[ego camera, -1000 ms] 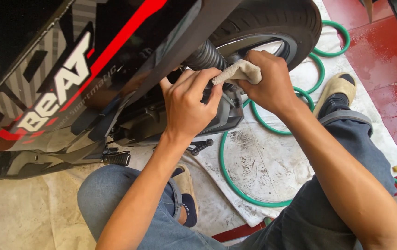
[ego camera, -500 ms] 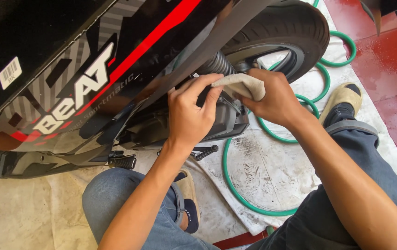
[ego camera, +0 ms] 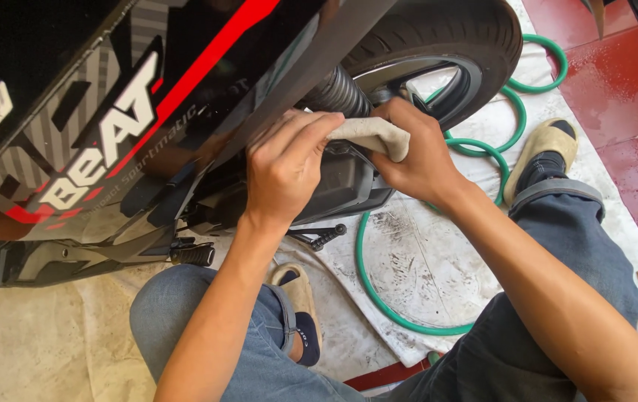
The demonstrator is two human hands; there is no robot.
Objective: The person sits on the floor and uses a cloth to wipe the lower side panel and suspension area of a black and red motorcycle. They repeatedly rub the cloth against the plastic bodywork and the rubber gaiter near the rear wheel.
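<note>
Right now I am pressing a beige rag [ego camera: 375,135] against the dark engine casing [ego camera: 337,186] of the black scooter [ego camera: 110,134], just near the ribbed hose [ego camera: 337,91]. My left hand [ego camera: 285,167] is curling over the rag's left end, fingers bent and pinching it down, while my right hand [ego camera: 419,156] is gripping its right end. To the right, the rear tyre [ego camera: 445,37] is standing over a green hose [ego camera: 408,320] looping across the stained floor sheet [ego camera: 423,268].
</note>
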